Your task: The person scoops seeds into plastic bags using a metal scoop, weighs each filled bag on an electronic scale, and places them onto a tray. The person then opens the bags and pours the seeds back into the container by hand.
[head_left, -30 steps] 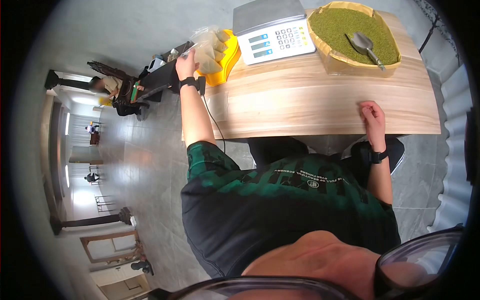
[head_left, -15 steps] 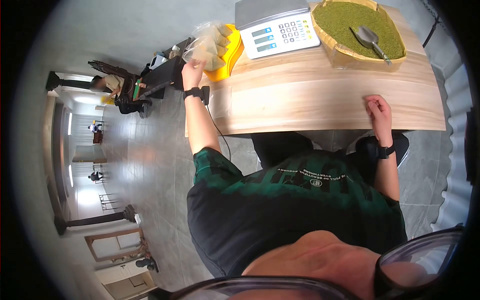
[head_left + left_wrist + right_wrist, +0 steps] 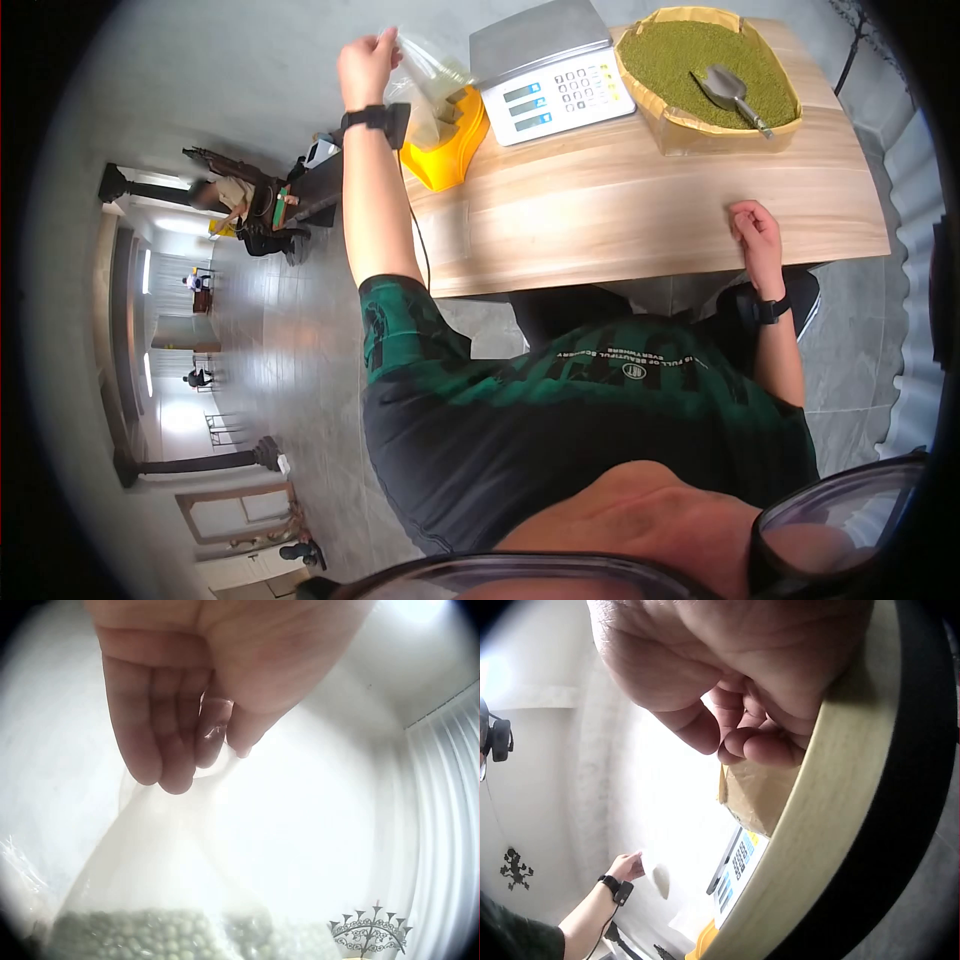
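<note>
My left hand is raised over the table's left end and pinches the top of a clear plastic bag. In the left wrist view the fingers of the left hand point down, and the bag hangs below them with round green grains at its bottom. Other bags lie in the yellow tray beneath. My right hand stays at the table's near edge, fingers loosely curled, holding nothing; in the right wrist view this hand is close to the edge.
A scale stands right of the tray. Further right, a paper-lined container holds green grains and a metal scoop. A cable hangs from the left wrist. A seated person is in the background at left.
My left hand has moved up and away from the tray, lifting the bag, which is now stretched out below it. The right hand has barely moved.
</note>
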